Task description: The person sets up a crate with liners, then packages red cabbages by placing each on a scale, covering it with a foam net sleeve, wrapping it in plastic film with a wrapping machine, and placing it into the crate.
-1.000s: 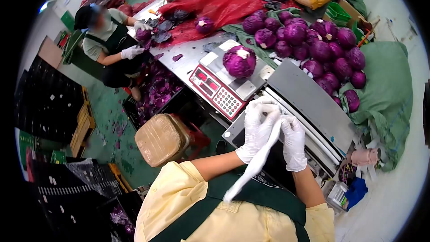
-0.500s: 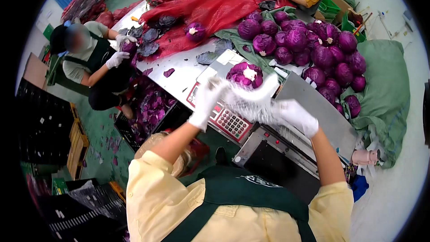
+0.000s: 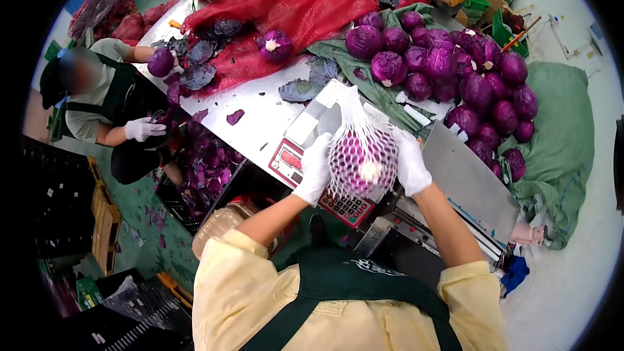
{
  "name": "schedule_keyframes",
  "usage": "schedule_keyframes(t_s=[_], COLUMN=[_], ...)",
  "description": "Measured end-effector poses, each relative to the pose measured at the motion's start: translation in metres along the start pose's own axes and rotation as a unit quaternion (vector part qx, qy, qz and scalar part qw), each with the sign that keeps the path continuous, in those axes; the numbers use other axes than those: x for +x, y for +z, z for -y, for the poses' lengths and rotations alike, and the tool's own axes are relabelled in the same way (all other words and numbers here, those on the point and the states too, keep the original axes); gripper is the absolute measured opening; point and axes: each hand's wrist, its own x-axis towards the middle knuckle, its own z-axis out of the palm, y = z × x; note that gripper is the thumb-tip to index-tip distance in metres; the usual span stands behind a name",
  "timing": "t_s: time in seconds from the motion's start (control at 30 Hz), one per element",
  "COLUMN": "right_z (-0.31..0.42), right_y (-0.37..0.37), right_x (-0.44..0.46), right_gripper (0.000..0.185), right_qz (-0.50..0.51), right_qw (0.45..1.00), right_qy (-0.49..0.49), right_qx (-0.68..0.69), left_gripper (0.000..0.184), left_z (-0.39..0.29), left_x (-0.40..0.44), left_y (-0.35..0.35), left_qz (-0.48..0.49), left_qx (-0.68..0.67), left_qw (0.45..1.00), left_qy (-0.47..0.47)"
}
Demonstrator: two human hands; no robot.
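A red cabbage [image 3: 354, 149] sits inside a white foam net sleeve [image 3: 351, 112], its pale cut stem showing through the mesh toward me. My left hand [image 3: 315, 170], in a white glove, presses the left side of the netted cabbage. Against the right side is my right hand [image 3: 411, 164], also gloved, with its fingers partly hidden behind the net. The net's narrow loose end stretches away from me. Beneath the cabbage is a scale with a red-edged keypad [image 3: 346, 207], partly covered by it.
Bare red cabbages [image 3: 478, 91] are piled on green cloth at the right. A metal machine [image 3: 465, 175] stands beside the scale. Across the table lie red mesh sacks [image 3: 273, 16] and loose leaves [image 3: 299, 90]. One co-worker [image 3: 104, 101] trims a cabbage at left; another works at the back.
The cabbage was on the scale with the white net stretched between my hands; now it is inside the net, and both hands are at its sides. The left co-worker's hands have moved apart.
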Motion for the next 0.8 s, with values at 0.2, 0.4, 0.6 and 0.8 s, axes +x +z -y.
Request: schedule_keyframes(t_s=[0.2,0.4,0.6,0.8], right_z=[0.028,0.039,0.025,0.044], right_y=[-0.024,-0.046,-0.113,-0.198], right_x=[-0.085,-0.140,-0.231,-0.258], right_gripper=[0.020,0.023,0.054,0.043], right_qz=[0.080,0.048,0.242,0.088], right_qw=[0.996,0.988,0.908,0.924], right_qy=[0.001,0.128,0.274,0.057], right_qx=[-0.027,0.076,0.206,0.369], left_gripper=[0.064,0.065,0.046,0.064], left_z=[-0.056,-0.101,-0.123,-0.109], left_x=[-0.079,-0.145,-0.185,-0.210], left_y=[0.003,0.025,0.075,0.184], left_qz=[0.267,0.137,0.144,0.078], left_qx=[-0.540,-0.500,-0.487,-0.206], left_qw=[0.748,0.796,0.841,0.971], left_qy=[-0.278,-0.311,-0.184,0.091])
